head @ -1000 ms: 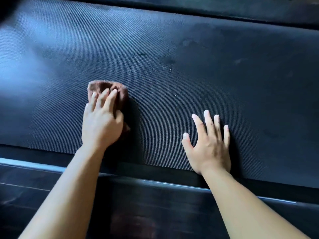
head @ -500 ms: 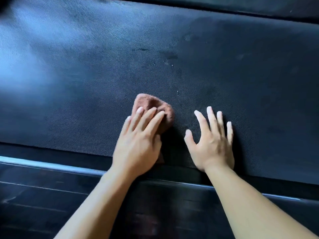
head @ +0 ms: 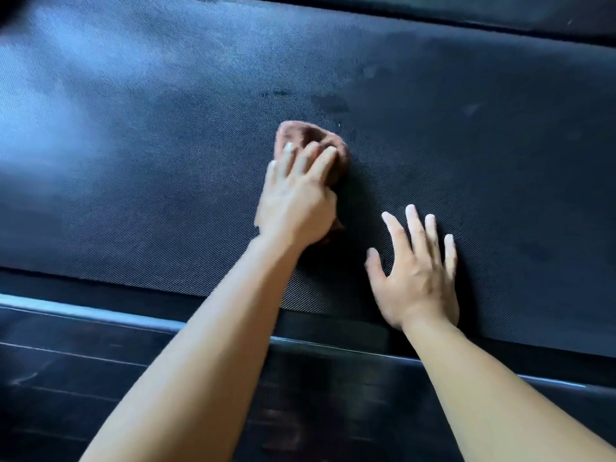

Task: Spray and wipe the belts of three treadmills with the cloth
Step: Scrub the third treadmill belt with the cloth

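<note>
The cloth has been pushed away from the near edge of the belt toward its middle by the left hand. That hand's fingers are laid nearly straight over the cloth and press it down, and part of the cloth is hidden under the palm. The right hand has been kept flat on the belt by the near edge, fingers spread, nothing held. Bare belt is left to the left and toward the far edge. The side rail is crossed by both forearms.
</note>
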The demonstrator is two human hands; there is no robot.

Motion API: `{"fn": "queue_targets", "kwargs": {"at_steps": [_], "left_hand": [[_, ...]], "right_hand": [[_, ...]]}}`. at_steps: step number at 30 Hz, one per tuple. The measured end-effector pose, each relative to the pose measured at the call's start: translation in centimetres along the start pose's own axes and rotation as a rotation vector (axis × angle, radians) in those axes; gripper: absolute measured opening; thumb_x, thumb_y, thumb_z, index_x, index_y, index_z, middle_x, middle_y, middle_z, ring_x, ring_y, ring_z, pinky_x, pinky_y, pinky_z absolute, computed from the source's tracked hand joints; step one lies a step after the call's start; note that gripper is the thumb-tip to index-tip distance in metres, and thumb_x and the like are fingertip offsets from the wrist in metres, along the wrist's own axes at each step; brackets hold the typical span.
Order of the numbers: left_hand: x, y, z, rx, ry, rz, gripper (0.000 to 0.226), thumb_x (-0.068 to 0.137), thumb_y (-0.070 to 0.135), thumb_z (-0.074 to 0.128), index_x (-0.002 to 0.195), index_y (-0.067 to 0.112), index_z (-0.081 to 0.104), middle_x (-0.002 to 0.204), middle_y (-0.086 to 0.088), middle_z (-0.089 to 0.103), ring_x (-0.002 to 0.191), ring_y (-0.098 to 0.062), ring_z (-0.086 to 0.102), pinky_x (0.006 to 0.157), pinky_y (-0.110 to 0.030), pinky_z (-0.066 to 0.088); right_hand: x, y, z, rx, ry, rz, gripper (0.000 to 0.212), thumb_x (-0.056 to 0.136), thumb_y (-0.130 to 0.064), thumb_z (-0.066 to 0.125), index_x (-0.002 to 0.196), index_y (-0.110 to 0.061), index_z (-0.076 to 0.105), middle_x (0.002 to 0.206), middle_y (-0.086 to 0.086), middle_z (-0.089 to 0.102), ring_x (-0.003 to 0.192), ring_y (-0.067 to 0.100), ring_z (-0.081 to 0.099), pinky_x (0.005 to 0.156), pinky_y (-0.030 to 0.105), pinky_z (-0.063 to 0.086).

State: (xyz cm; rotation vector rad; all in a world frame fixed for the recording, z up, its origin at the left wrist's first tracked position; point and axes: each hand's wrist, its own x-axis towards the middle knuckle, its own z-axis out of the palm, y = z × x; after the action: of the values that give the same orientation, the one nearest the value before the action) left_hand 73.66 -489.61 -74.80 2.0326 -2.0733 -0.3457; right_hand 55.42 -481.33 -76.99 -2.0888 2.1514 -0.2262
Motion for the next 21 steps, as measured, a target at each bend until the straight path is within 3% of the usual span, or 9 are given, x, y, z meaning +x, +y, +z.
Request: {"fn": "queue_targets", "kwargs": {"at_steps": [5,10,16,21], "left_hand": [[-7.2,2.3,1.3,-0.027,-0.023,0.151,0.066,0.085,0.038,0.035,0.15,0.036,0.039,0.158,0.006,0.037,0.151,-0.025,0.024,0.121,-0.047,0.021],[-11.8,-3.5,0.0,0.023,0.035,0.029,0.064,0.085,0.035,0.044,0.149,0.032,0.041,0.156,0.004,0.04,0.148,-0.026,0.029,0.118,-0.049,0.025],[-4.5,-6.8,-1.6,-0.021,0.075,-0.234,0.067,0.086,0.037,0.04,0.152,0.029,0.036,0.162,-0.001,0.03,0.152,-0.029,0.017,0.122,-0.047,0.014],[2.0,-2.1,-0.3,0.018,0.029,-0.13,0.063,0.093,0.034,0.045,0.154,0.03,0.031,0.163,0.002,0.026,0.152,-0.03,0.015,0.122,-0.047,0.014]], "right_hand": [[0.2,0.1,0.0,0.008,0.003,0.002,0.066,0.088,-0.053,0.025,0.15,-0.033,0.033,0.165,-0.001,0.016,0.152,0.025,0.01,0.122,0.052,0.006],[-0.1,-0.1,0.0,0.029,0.033,0.0,0.062,0.091,-0.051,0.029,0.15,-0.033,0.034,0.164,0.0,0.019,0.151,0.026,0.013,0.122,0.052,0.006],[0.0,-0.1,0.0,0.031,0.028,-0.001,0.063,0.091,-0.052,0.027,0.15,-0.033,0.033,0.164,0.0,0.019,0.151,0.026,0.013,0.122,0.052,0.006],[0.0,-0.1,0.0,0.023,0.011,0.005,0.063,0.091,-0.052,0.029,0.151,-0.035,0.031,0.165,-0.001,0.016,0.152,0.025,0.011,0.122,0.051,0.004]]}}
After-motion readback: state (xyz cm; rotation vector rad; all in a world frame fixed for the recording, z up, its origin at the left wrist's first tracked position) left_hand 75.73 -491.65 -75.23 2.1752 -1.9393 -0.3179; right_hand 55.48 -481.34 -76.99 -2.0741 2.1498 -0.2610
